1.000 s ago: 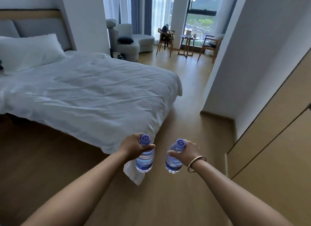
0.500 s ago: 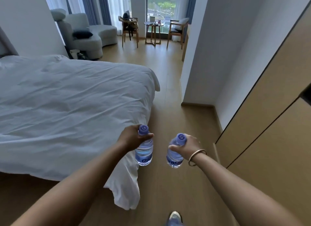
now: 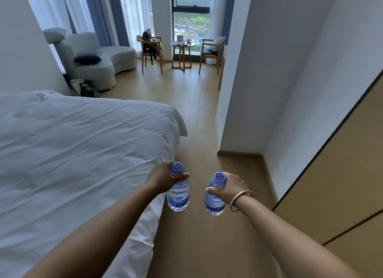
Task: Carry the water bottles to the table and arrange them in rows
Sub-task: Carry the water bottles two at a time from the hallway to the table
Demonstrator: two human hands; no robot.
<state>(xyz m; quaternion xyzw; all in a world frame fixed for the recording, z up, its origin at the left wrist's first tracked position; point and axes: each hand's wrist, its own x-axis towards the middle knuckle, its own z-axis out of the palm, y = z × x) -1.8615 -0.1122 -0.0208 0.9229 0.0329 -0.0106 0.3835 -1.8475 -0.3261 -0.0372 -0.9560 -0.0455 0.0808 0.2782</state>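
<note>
I carry two small clear water bottles with purple caps in front of me, both upright above the wooden floor. My left hand [image 3: 162,177] grips the neck of the left bottle [image 3: 178,196]. My right hand [image 3: 231,187], with a metal bangle on the wrist, grips the neck of the right bottle [image 3: 214,201]. The two bottles hang side by side, a short gap apart. A small round wooden table [image 3: 182,56] with a few items on it stands far ahead by the window.
A bed [image 3: 72,153] with a white duvet fills the left. A white wall corner [image 3: 238,112] and wooden cabinet doors [image 3: 342,184] line the right, leaving a floor corridor [image 3: 199,116] between. Two wooden chairs [image 3: 211,54] flank the table; a grey sofa [image 3: 97,58] sits at back left.
I have walked forward along the foot of the bed. The table and chairs look nearer, and the view tilts up. Both hands still hold their bottles the same way.
</note>
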